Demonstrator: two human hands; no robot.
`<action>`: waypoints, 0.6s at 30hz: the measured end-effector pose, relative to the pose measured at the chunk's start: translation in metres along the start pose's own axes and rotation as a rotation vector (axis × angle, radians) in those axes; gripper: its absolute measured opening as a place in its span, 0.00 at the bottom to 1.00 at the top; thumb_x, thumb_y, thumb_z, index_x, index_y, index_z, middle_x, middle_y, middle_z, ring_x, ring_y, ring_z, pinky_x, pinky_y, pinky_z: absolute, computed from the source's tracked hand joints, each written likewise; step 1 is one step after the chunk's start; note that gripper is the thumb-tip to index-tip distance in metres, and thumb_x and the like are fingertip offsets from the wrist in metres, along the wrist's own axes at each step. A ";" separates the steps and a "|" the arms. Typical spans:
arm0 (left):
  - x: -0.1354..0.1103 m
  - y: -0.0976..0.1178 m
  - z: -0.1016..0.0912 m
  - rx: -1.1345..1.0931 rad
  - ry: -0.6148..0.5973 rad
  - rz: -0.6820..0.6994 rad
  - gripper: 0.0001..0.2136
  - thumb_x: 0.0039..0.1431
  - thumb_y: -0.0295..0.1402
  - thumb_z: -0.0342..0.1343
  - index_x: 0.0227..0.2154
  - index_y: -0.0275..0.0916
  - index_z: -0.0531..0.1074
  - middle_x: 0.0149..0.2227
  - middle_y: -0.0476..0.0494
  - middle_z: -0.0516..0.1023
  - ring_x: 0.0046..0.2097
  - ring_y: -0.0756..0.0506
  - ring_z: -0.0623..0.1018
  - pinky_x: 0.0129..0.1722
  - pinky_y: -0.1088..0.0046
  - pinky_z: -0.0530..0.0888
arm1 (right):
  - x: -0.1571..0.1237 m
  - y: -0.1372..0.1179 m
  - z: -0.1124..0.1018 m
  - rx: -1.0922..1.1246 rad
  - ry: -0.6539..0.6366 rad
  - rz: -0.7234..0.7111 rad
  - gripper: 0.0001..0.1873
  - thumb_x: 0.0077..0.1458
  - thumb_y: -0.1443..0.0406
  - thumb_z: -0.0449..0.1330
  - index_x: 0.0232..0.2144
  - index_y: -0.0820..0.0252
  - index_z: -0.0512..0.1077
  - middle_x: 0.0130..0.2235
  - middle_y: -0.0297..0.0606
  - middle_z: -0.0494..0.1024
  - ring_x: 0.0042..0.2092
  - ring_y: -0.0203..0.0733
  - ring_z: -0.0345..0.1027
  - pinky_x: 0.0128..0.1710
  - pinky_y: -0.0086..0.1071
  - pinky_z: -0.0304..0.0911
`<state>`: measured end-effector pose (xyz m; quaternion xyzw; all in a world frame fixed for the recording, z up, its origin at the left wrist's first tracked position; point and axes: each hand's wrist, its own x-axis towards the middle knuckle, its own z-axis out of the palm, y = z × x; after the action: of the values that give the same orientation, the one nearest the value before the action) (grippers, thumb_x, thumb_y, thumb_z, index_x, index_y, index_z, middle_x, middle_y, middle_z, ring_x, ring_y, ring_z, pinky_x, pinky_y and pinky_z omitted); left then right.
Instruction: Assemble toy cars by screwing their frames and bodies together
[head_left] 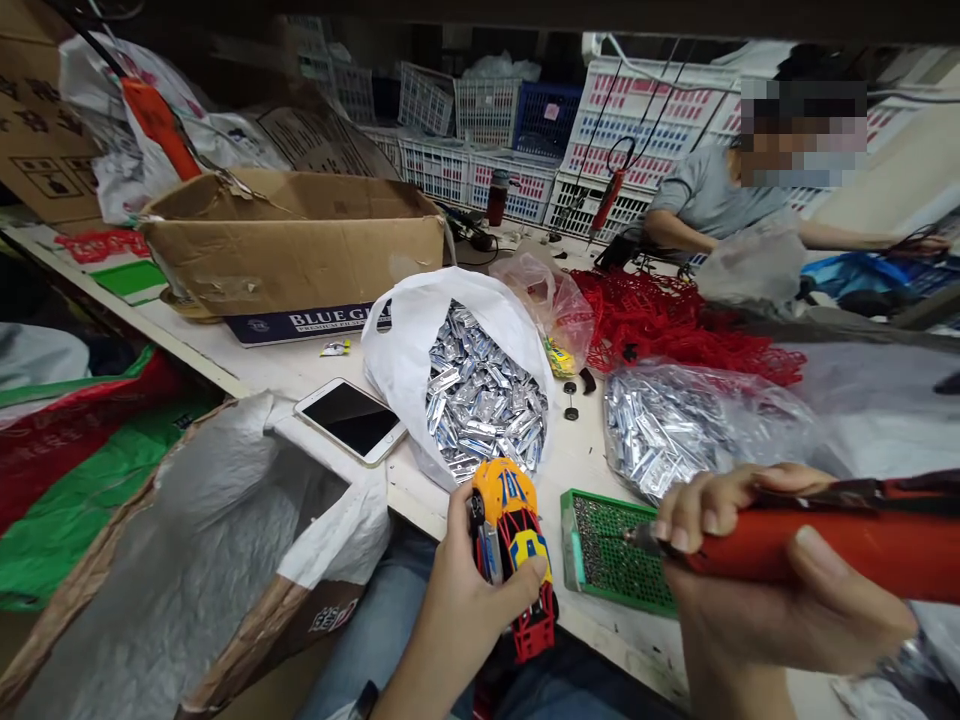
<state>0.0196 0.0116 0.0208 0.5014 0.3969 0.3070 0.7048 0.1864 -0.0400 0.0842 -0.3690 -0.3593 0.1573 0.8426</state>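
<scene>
My left grip (pixel 472 610) curls shut around an orange-and-red toy car (pixel 510 530) — my right grip (pixel 757 570) pinches a red electric screwdriver (pixel 810 540), its tip over a green tray of screws (pixel 600 560).

left hand (pixel 469 610) grips orange toy car (pixel 510 530) | right hand (pixel 765 600) holds red electric screwdriver (pixel 795 540)

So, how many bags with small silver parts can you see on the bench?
2: one white plastic bag in the middle, and one clear plastic bag to its right. Others may be hidden.
</scene>
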 end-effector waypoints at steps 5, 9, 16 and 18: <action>0.000 -0.003 -0.001 -0.017 -0.007 -0.016 0.36 0.51 0.38 0.66 0.60 0.42 0.55 0.50 0.41 0.78 0.47 0.42 0.80 0.48 0.66 0.77 | 0.007 0.011 -0.026 -0.092 0.074 -0.032 0.11 0.41 0.65 0.61 0.32 0.58 0.76 0.18 0.31 0.69 0.15 0.38 0.59 0.13 0.29 0.60; 0.000 -0.006 -0.002 0.001 -0.010 -0.014 0.35 0.52 0.40 0.66 0.60 0.42 0.55 0.50 0.42 0.78 0.47 0.42 0.80 0.49 0.66 0.77 | 0.004 0.015 -0.029 -0.083 0.082 0.017 0.12 0.40 0.65 0.62 0.32 0.59 0.76 0.19 0.31 0.69 0.16 0.37 0.60 0.14 0.28 0.61; 0.000 -0.008 0.001 -0.044 0.007 0.007 0.34 0.53 0.40 0.66 0.58 0.44 0.55 0.50 0.44 0.78 0.47 0.43 0.80 0.50 0.66 0.76 | 0.002 0.016 -0.036 -0.131 0.090 0.029 0.11 0.41 0.63 0.62 0.31 0.58 0.74 0.18 0.29 0.68 0.15 0.36 0.58 0.13 0.27 0.59; -0.001 -0.007 0.001 -0.059 0.003 0.001 0.33 0.53 0.41 0.65 0.58 0.45 0.55 0.50 0.45 0.78 0.47 0.43 0.80 0.50 0.66 0.76 | 0.003 0.018 -0.038 -0.135 0.081 0.042 0.10 0.42 0.63 0.62 0.31 0.58 0.74 0.18 0.29 0.68 0.14 0.36 0.58 0.13 0.27 0.59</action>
<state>0.0207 0.0083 0.0143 0.4801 0.3888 0.3195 0.7185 0.2156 -0.0456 0.0549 -0.4386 -0.3270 0.1354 0.8261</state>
